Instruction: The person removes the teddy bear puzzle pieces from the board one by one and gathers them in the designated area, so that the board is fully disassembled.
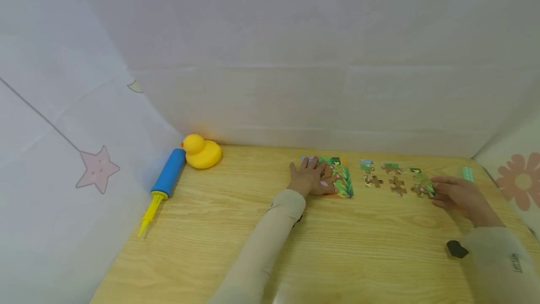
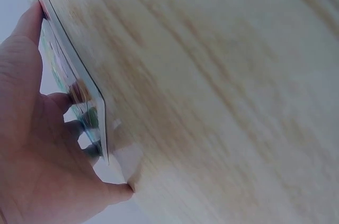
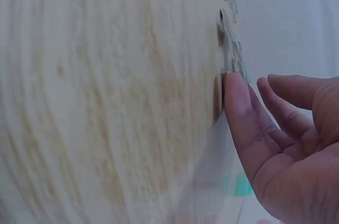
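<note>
The head camera gives me two bare hands over a pale wooden worktop (image 1: 358,247). The left hand (image 1: 305,181) lies across a bright puzzle board (image 1: 345,183), a brown animal among green leaves; its fingers are spread wide, resting rather than gripping. My left wrist view adds what the head view hides: the board's thin edge, the thumb meeting the board near it, and one fingertip reaching the wood past the corner.

Right of those fingers, loose puzzle pieces (image 1: 396,186) lie in two rough rows. The right hand (image 1: 461,196) has its fingers at the nearest piece (image 1: 423,190). My right wrist view shows them loosely bent, gaps between, one tip at the piece; I cannot tell whether it is pinched.

With the hand over it, I cannot tell whether the board is a tray holding pieces.

The worktop's far edge meets a pale backdrop (image 1: 274,93) just beyond both sets of fingers. Past the right fingers lies a mint-green object (image 1: 468,174). Well left of the left fingers, across plain wood, are a yellow duck (image 1: 203,153) and a blue-and-yellow pump (image 1: 168,171). More wood stretches on the near side of both hands.
</note>
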`<state>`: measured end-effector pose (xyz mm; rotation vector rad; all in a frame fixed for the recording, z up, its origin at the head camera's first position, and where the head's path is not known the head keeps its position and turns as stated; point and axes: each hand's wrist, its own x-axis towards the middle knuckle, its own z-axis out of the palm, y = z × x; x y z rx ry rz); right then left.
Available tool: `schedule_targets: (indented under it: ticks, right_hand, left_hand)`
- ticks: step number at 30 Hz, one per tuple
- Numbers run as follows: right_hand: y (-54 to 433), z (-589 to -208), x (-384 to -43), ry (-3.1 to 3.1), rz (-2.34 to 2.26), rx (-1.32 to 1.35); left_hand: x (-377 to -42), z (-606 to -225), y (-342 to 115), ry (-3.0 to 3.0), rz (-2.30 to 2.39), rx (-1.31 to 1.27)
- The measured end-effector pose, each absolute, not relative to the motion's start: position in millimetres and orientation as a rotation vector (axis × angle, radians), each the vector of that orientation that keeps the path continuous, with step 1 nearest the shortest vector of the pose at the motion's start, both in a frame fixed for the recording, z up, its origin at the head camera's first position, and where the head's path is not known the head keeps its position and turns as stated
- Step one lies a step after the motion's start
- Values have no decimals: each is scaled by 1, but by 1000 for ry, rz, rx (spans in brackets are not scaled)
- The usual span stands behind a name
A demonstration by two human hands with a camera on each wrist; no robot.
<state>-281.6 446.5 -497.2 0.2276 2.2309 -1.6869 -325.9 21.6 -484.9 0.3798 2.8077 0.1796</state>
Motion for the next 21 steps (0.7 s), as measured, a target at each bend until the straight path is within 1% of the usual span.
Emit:
schedule_targets:
  ticks: [7,14,18,21]
  right_hand:
    - [449,-492,-277,2387,-1520,193]
    - [452,-487,-271,2417,-1488,113]
    - [444,-483,-271,2479,-1492,24]
    - [431,-481,-277,2478,-1510,-8]
  left_hand:
    - [-327,-485,22,2804,172,382]
    - [-326,-484,23,2794,130,392]
    - [-328,-485,23,2801,110,389]
    - [-329,-486,23,2803,113,397]
